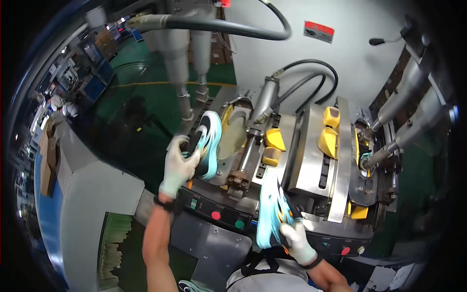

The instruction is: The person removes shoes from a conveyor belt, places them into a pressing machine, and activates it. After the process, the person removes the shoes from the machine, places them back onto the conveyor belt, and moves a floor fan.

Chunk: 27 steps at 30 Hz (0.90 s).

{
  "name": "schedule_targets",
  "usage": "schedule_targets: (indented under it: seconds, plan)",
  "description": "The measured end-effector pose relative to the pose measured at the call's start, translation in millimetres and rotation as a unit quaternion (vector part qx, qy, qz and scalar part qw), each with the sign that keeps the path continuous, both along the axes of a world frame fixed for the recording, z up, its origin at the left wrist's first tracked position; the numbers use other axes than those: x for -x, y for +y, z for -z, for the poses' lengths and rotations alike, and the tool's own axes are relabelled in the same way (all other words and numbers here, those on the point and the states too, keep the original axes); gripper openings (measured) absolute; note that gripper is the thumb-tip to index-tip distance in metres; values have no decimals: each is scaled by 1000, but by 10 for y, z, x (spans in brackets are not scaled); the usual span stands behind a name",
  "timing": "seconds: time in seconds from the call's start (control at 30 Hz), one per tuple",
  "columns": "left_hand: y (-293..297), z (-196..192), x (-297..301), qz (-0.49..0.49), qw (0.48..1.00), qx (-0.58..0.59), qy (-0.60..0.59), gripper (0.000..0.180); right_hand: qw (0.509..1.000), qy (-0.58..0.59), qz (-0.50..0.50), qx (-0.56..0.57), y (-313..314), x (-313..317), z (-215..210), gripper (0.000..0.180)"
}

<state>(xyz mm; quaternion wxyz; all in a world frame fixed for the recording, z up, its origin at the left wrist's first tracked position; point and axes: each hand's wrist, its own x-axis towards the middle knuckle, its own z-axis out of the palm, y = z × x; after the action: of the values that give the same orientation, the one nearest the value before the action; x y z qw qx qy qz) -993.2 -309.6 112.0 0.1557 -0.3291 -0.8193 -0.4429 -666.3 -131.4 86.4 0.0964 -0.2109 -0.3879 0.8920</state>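
My left hand (180, 166), in a white glove, grips a sneaker (211, 141) with a dark upper and a white and light-blue sole. That sneaker is held upright over the left side of the press machine, beside a pale sole-shaped pad (232, 136). A matching sneaker (270, 211) is in my right hand (296, 241), gloved too, close to my body at the machine's front edge. Its light-blue sole side faces left, and my fingers close around its dark, orange-marked upper. The fingers behind each shoe are partly hidden.
Yellow blocks (275, 139) sit on the metal fixtures, with more yellow blocks (328, 142) further right. Hydraulic cylinders (266, 100) and hoses (228, 27) surround the station. Buttons line the front panel (216, 215). Another light-blue shoe (190, 286) shows at the lower edge.
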Motion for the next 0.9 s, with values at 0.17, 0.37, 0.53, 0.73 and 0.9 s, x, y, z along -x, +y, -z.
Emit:
schedule_targets:
  seconds: [0.17, 0.37, 0.53, 0.73, 0.9]
  plan:
    - [-1360, 572, -1304, -131, 967, -78, -204, 36, 997, 68, -39, -14, -177, 1620, 197, 37]
    - [-2387, 1872, -2966, -361, 866, -23, -345, 41, 932, -252, 63, -252, -33, 3687, 750, 14]
    - [-2470, 2013, -3876, -476, 765, 115, -418, 42, 774, -451, 57, -439, -62, 4194, 1120, 45]
    - [-2212, 2760, -4675, -601, 745, 74, -280, 48, 581, -282, -147, -749, 109, 4481, 1469, 35]
    - [-2301, 2675, -4594, -562, 736, 119, -360, 50, 274, -45, -352, -894, 768, 4456, 1903, 29]
